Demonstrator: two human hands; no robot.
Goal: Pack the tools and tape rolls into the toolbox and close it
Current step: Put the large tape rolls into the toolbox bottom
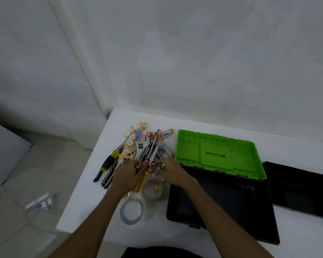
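A pile of tools (pixel 147 146) lies on the white table: scissors with orange handles (pixel 149 165), a yellow-and-black screwdriver (pixel 109 160), a wrench, pliers and several small tape rolls (pixel 128 144). My left hand (pixel 126 176) and my right hand (pixel 169 170) both rest on the near end of the pile, fingers curled around the scissors' handles. Two large clear tape rolls (pixel 131 211) (pixel 151 189) sit just in front of my hands. The black toolbox (pixel 222 200) stands open to the right, with its green tray (pixel 220 154) lying behind it.
The toolbox's black lid (pixel 302 189) lies flat to the far right. The table's left edge (pixel 86 174) drops to a tiled floor with a white power strip (pixel 40 202). A white wall stands close behind the table.
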